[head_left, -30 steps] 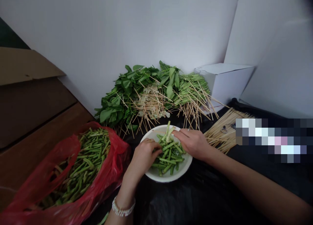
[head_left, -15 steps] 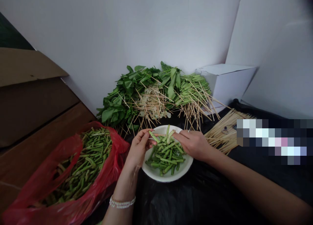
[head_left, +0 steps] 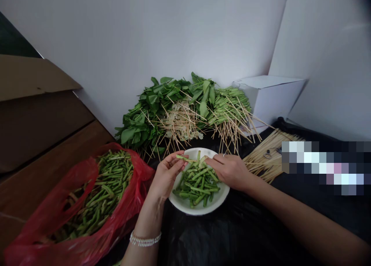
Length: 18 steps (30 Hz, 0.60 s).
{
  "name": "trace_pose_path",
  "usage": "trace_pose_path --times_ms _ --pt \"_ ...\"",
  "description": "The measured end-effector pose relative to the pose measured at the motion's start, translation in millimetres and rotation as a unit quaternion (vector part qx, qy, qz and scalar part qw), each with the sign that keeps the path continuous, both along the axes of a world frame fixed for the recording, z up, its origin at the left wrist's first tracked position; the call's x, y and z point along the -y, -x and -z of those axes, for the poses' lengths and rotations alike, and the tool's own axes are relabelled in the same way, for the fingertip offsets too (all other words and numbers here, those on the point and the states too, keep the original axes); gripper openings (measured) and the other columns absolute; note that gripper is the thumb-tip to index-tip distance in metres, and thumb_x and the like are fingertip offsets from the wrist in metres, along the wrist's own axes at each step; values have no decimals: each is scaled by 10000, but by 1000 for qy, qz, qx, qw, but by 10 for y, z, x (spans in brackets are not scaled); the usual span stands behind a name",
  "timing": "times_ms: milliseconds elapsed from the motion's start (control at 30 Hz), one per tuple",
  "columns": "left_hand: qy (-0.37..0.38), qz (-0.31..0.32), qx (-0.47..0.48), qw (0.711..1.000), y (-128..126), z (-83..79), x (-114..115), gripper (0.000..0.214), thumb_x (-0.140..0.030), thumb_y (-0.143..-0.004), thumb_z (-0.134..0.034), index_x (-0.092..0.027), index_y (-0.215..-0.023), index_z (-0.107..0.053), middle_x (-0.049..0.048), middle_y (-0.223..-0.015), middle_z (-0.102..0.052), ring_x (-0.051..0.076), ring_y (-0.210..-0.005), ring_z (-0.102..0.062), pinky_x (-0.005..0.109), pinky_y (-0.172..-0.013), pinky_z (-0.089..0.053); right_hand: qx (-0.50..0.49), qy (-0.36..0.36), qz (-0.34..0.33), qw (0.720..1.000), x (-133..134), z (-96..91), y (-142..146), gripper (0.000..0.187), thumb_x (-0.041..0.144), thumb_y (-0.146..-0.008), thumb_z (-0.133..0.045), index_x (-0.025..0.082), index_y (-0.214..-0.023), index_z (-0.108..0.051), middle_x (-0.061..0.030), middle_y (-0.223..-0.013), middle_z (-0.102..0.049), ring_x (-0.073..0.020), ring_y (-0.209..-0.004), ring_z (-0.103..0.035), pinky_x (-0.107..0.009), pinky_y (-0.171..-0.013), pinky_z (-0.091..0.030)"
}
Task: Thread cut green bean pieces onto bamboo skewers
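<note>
The white bowl [head_left: 199,211] is holding cut stems [head_left: 199,189]. At its ten o'clock, the left hand [head_left: 168,172] is pinching one stem piece [head_left: 186,158], probably light, firm and snappable, best taken mid-length. At two o'clock, the right hand [head_left: 232,169] is gripping pale pieces [head_left: 202,161]. Versus one second ago, the left hand is no longer dipping among the cut stems.

a bracelet [head_left: 145,241] of small, rounded, pale pearl-like beads circles the left forearm [head_left: 148,221] in two close rows; a thin silvery ring [head_left: 224,155] sits on a finger of the right hand [head_left: 234,171]. the right forearm [head_left: 292,208] is bare.
</note>
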<state>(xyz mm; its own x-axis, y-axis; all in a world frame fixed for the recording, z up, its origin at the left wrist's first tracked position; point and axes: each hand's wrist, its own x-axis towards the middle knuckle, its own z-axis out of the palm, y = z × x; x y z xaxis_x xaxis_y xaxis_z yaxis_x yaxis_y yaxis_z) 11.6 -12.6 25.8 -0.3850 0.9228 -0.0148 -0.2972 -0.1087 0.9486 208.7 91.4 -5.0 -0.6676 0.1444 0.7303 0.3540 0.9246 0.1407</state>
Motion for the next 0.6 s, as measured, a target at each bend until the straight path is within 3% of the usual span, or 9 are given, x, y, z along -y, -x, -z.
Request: trace_pose_path --times_ms 200,333,600 --pt "12 -46 23 999 69 21 7 330 -193 -650 -807 -160 -961 -703 61 -964 -723 106 -786 -646 200 -713 -510 -29 -19 -2 999 -12 15 -3 267 140 -894 -436 169 -1057 -645 -5 -706 -586 -122 -603 -525 -263 -546 -366" --pt "20 -35 27 999 72 28 8 379 -195 -644 -813 -174 -1006 -705 55 -965 -725 109 -780 -649 233 -739 -529 -30 -21 -2 999 -15 16 -6 271 136 -893 -432 169 -1067 -638 -8 -721 -597 -120 -612 -530 -258 -554 -376" --pt "23 -42 25 999 57 44 -7 412 -204 -626 -829 -159 -1022 -724 42 -856 -740 76 -712 -636 173 -692 -512 -30 -16 -4 999 -13 10 -6 264 143 -899 -433 165 -1056 -645 -7 -708 -589 -120 -603 -527 -261 -541 -365"
